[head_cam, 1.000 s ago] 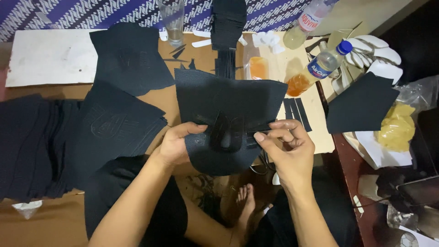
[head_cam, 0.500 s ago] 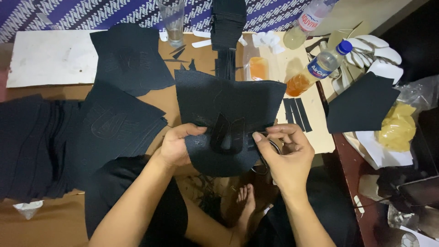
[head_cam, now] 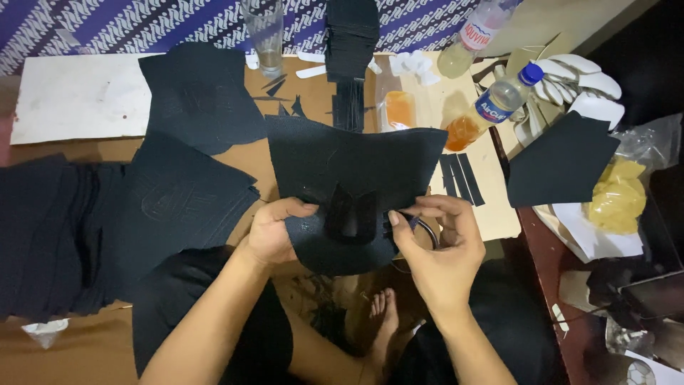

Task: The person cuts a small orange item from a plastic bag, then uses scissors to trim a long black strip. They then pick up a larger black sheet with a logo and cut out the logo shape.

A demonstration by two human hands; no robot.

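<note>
hands at the centre of the view, both working one black cut piece [head_cam: 356, 171], a wide shield-shaped sheet held up over the brown surface [head_cam: 299, 93]. left hand [head_cam: 274, 232] has its grip pinching the piece's lower left edge, thumb on top, fingers tucked behind. right hand [head_cam: 442, 249] pinches the lower right edge, thumb and forefinger pressed together on the material, and a thin dark ring [head_cam: 426, 232] sits just beside those fingers (whether it is held or only lying beneath, cannot tell).

on the face of the piece, between the two hands, stands a small two-pronged black tab [head_cam: 350, 214], touching the sheet and roughly upright. judging by this, the step in hand is lining that tab up on the sheet and pressing it down; it looks seated but not yet smoothed. the next move would call for holding the sheet flat and taut with one hand while the other presses along the tab without shifting it.

around them: a stack of black sheets [head_cam: 57, 235] far left, two more black pieces [head_cam: 199, 93] above it, narrow black strips [head_cam: 462, 178] to the right, a plastic bottle with a blue cap [head_cam: 499, 103], an empty glass [head_cam: 265, 36] at the top edge.
</note>
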